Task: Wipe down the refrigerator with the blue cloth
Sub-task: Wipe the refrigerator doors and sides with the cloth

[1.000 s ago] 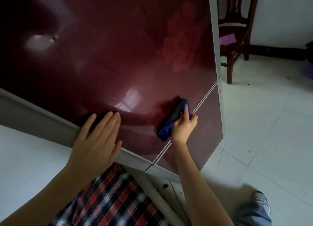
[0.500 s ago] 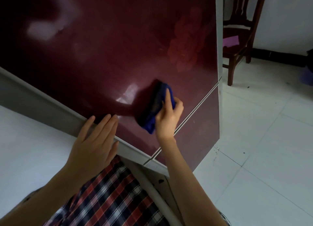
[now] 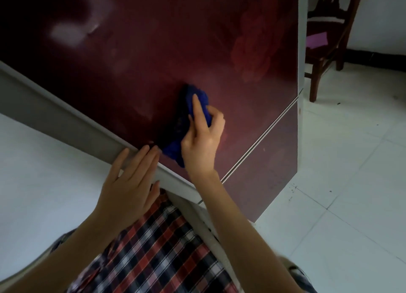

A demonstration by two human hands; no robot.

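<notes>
While the left hand (image 3: 129, 182) lies flat on the refrigerator (image 3: 153, 51)'s grey edge, fingers straight and holding nothing, the right hand (image 3: 202, 143) just beyond it presses the bunched blue cloth (image 3: 203, 98) to the maroon door, fingers curled round it. Farther off, a wooden chair (image 3: 314, 81) stands on the tiled floor (image 3: 351, 182).

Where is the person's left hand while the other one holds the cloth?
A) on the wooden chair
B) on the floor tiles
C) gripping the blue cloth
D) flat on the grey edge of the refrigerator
D: the left hand lies with straight fingers on the refrigerator's grey edge, beside the right hand, which holds the blue cloth against the dark red door.
</notes>
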